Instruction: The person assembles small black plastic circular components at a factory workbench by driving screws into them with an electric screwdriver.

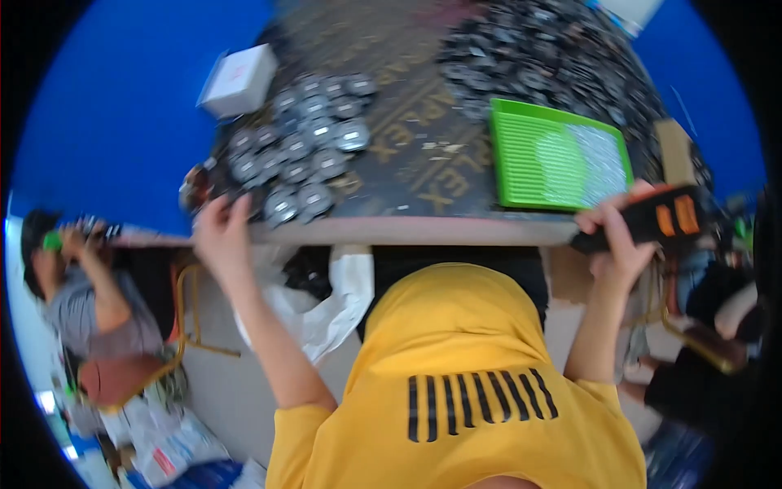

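Note:
My left hand (221, 232) is over the table's near edge at the left, thumb and a fingertip apart, with nothing visible between them. Just beyond it lie small dark and brownish pieces (195, 189), too blurred to name. Several round grey metallic discs (297, 147) with small pale labels sit grouped to the right of that hand. At the right, my right hand (623, 236) is closed around a black handheld tool with orange patches (672, 218). Near that hand lies a green ribbed tray (515, 151) holding many small shiny pieces on its right side.
A large heap of dark discs (538, 57) covers the far right of the table (399, 183). A white box (239, 80) stands at the far left. A white plastic bag (346, 301) hangs below the near edge. Other people sit at the left (106, 301) and right.

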{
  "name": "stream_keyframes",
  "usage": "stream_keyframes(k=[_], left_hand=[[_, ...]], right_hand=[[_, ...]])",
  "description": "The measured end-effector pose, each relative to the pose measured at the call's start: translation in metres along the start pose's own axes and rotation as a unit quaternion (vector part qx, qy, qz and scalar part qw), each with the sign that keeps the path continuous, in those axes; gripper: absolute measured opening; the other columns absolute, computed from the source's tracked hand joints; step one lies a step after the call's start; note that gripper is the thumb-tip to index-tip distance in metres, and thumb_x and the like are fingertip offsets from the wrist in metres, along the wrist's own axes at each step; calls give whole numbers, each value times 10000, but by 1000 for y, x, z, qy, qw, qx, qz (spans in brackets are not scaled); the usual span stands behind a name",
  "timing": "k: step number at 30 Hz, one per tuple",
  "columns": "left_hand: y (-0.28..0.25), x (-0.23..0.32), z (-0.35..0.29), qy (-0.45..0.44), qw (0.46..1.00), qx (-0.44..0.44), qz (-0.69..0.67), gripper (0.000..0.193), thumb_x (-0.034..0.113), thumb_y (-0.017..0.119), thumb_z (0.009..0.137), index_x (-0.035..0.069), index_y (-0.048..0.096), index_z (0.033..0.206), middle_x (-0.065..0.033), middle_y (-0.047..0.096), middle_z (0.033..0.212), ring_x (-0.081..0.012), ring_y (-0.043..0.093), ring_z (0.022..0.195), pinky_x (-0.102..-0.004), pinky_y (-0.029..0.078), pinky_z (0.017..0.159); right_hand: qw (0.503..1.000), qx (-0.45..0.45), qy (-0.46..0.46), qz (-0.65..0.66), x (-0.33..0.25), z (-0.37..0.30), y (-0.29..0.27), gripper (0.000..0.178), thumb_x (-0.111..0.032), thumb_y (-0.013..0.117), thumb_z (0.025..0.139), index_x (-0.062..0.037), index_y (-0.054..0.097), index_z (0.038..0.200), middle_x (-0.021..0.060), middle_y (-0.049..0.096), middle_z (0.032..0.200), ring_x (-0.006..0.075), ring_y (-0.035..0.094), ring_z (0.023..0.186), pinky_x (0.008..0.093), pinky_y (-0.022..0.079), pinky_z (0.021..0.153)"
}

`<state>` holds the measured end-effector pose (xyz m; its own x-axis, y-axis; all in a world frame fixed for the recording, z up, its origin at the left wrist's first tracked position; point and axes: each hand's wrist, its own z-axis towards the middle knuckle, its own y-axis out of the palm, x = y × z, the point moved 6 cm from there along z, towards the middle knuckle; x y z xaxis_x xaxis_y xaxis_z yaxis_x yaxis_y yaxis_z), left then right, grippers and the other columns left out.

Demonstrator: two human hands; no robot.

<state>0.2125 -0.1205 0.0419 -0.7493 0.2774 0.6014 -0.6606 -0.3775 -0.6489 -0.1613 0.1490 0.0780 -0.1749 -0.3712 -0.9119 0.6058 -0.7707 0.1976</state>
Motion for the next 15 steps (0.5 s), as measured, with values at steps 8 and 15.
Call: stream_keyframes(k=[8,15], left_hand=[[-20,83,-45,-88,840,-92,-528,119,67,518,842,-3,472,927,-160,570,910,-214,587,779,-308,509,687],[121,172,-109,-247,607,-476,-587,161,145,478,878,2,517,942,-88,578,825,-166,575,706,-313,519,646]], right_hand=[[994,-106,-10,25,-11,16,11,331,-22,517,766,-27,366,1060,86,479,620,171,494,527,313,440,539],[969,-177,-110,134,-24,82,33,670,-667,397,768,-50,422,1027,66,474,636,148,473,521,276,374,508]])
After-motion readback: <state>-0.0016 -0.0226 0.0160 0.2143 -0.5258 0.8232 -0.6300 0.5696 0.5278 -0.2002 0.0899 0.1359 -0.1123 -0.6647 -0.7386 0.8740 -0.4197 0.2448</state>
